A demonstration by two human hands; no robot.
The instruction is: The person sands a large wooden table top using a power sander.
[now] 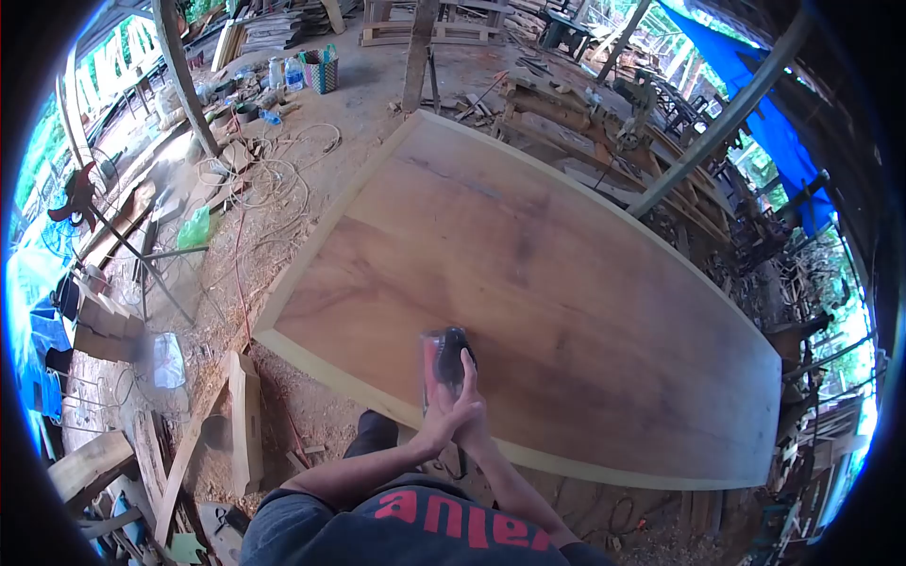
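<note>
A red and black power sander (451, 361) rests on a large wooden tabletop (557, 302) near its front edge. My right hand (469, 404) is closed on the sander's rear part, one finger stretched along its black top. Close against it, my left hand (438, 417) is closed at the red side of the tool; its fingers are partly hidden. The tabletop has reddish-brown grain and a paler border all round. What lies under the sander is out of sight.
A wooden post (418, 57) stands past the far corner, and a slanted post (722, 113) rises beyond the right side. Cables (274, 179) and shavings lie on the ground at left, beside timber pieces (244, 420). A wooden workbench (604, 132) stands behind.
</note>
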